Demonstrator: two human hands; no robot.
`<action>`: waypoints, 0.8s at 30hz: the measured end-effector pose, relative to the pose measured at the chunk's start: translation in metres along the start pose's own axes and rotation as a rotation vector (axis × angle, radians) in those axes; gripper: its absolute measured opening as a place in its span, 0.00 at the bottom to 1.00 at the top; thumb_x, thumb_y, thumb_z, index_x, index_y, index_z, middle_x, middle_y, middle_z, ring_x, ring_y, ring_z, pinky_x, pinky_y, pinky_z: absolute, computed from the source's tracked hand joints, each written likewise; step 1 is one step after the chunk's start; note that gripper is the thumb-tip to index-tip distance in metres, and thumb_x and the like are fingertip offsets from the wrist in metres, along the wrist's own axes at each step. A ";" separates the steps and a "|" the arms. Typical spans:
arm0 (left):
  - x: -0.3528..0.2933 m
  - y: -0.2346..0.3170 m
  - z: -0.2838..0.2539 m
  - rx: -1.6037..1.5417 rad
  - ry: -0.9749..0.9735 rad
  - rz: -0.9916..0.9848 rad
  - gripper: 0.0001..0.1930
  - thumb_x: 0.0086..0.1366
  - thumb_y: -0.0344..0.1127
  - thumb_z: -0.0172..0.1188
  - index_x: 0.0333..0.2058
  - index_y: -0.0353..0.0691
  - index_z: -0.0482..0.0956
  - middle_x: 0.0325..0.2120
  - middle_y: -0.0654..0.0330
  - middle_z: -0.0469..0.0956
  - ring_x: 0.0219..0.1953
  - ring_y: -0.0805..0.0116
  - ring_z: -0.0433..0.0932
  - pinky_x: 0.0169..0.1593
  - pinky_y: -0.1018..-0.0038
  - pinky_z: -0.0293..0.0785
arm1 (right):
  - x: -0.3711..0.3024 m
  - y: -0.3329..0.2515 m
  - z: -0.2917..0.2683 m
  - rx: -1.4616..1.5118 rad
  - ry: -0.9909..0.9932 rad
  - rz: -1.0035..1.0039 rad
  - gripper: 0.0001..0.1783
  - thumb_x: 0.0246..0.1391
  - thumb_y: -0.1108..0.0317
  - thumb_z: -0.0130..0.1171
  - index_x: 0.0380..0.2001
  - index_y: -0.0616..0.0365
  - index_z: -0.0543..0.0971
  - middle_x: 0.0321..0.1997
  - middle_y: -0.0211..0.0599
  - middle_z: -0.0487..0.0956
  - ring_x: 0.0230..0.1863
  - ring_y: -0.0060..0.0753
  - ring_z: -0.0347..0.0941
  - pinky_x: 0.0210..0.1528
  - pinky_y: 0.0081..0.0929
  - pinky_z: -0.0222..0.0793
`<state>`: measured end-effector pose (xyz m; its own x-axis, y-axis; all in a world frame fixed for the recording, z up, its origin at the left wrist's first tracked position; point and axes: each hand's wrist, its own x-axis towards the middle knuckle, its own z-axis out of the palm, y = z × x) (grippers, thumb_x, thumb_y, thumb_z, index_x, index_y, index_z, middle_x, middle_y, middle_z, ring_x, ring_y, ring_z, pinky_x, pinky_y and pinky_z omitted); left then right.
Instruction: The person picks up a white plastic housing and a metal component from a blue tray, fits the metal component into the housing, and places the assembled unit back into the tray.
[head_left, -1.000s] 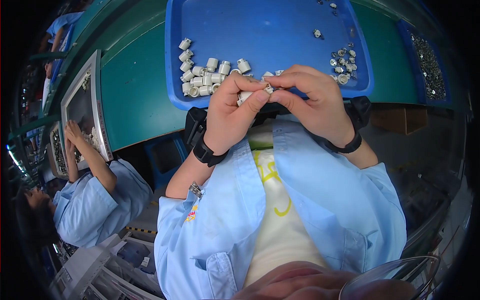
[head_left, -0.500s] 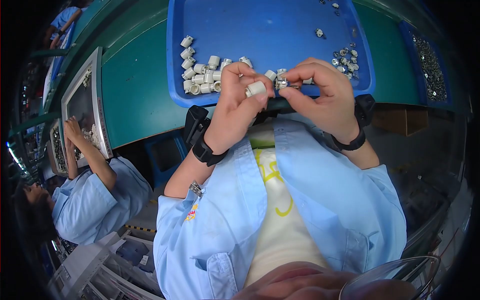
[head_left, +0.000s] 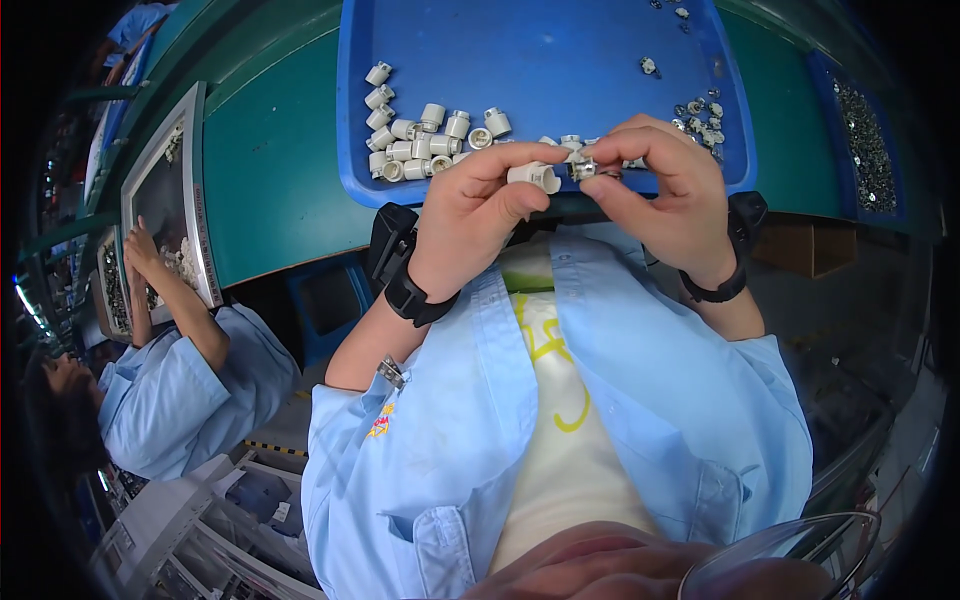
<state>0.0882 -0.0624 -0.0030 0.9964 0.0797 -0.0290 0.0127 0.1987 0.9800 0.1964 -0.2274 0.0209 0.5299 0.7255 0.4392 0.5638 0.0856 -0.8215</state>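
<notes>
My left hand pinches a white cylindrical lamp socket shell, its open end turned to the right. Facing it, my right hand grips a small metal-and-white socket insert between thumb and fingertips. Only a small gap separates the two pieces, just above the near rim of a blue tray. Inside the tray, several more white socket shells lie in a cluster to the left. Small metal-and-white inserts are scattered near its right side, partly hidden behind my right hand.
The tray rests on a green table. A blue bin of small metal parts stands at right, above a cardboard box. To the left, a co-worker's hands are over a grey-framed tray. A blue stool is below the table edge.
My left hand has turned the socket shell so its opening faces right, and moved it closer to the insert. My right hand has shifted slightly right. The co-worker's hands have moved a little.
</notes>
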 end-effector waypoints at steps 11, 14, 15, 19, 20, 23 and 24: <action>0.002 -0.013 0.005 -0.333 -0.021 0.121 0.10 0.60 0.28 0.52 0.40 0.36 0.65 0.35 0.62 0.71 0.35 0.78 0.71 0.38 0.82 0.69 | 0.003 -0.011 0.000 -0.060 -0.050 -0.008 0.11 0.36 0.79 0.61 0.29 0.64 0.75 0.27 0.39 0.76 0.29 0.29 0.72 0.30 0.20 0.66; 0.005 -0.011 0.008 -0.342 0.003 0.186 0.12 0.57 0.24 0.54 0.41 0.34 0.66 0.36 0.59 0.71 0.38 0.74 0.72 0.42 0.79 0.70 | 0.002 -0.013 0.001 -0.093 -0.045 -0.014 0.11 0.36 0.79 0.61 0.29 0.63 0.75 0.27 0.39 0.76 0.29 0.30 0.72 0.30 0.21 0.66; 0.004 -0.009 0.008 -0.343 0.004 0.184 0.12 0.57 0.24 0.54 0.41 0.34 0.66 0.36 0.59 0.71 0.38 0.74 0.72 0.42 0.79 0.70 | 0.003 -0.014 0.002 -0.128 -0.046 -0.033 0.11 0.36 0.80 0.61 0.28 0.63 0.75 0.27 0.39 0.76 0.29 0.31 0.73 0.30 0.21 0.66; 0.003 -0.006 0.008 -0.244 0.034 0.124 0.15 0.53 0.19 0.56 0.41 0.32 0.68 0.37 0.58 0.70 0.40 0.72 0.71 0.45 0.76 0.70 | 0.001 -0.011 0.003 -0.187 -0.044 -0.058 0.11 0.35 0.80 0.61 0.28 0.63 0.75 0.27 0.39 0.76 0.28 0.34 0.73 0.30 0.22 0.67; 0.004 -0.008 0.007 -0.204 0.032 0.168 0.15 0.52 0.19 0.56 0.40 0.33 0.69 0.37 0.58 0.70 0.40 0.72 0.71 0.45 0.76 0.70 | 0.000 -0.010 0.002 -0.197 -0.045 -0.064 0.12 0.35 0.80 0.61 0.28 0.63 0.75 0.27 0.39 0.76 0.28 0.34 0.73 0.30 0.22 0.67; 0.004 -0.014 0.004 -0.121 0.035 0.258 0.16 0.50 0.18 0.58 0.40 0.33 0.71 0.38 0.58 0.69 0.40 0.72 0.70 0.45 0.75 0.70 | 0.001 -0.011 0.001 -0.211 -0.068 -0.085 0.12 0.34 0.80 0.62 0.28 0.63 0.76 0.27 0.39 0.76 0.29 0.35 0.73 0.30 0.23 0.67; 0.004 -0.016 0.004 -0.083 0.038 0.288 0.16 0.49 0.19 0.59 0.39 0.34 0.71 0.38 0.58 0.69 0.40 0.71 0.71 0.45 0.75 0.70 | 0.002 -0.011 0.001 -0.218 -0.080 -0.096 0.12 0.34 0.80 0.62 0.28 0.63 0.76 0.27 0.39 0.76 0.29 0.35 0.73 0.29 0.23 0.67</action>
<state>0.0918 -0.0687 -0.0178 0.9542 0.1801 0.2389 -0.2783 0.2414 0.9297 0.1902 -0.2266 0.0305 0.4206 0.7734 0.4743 0.7369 0.0137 -0.6758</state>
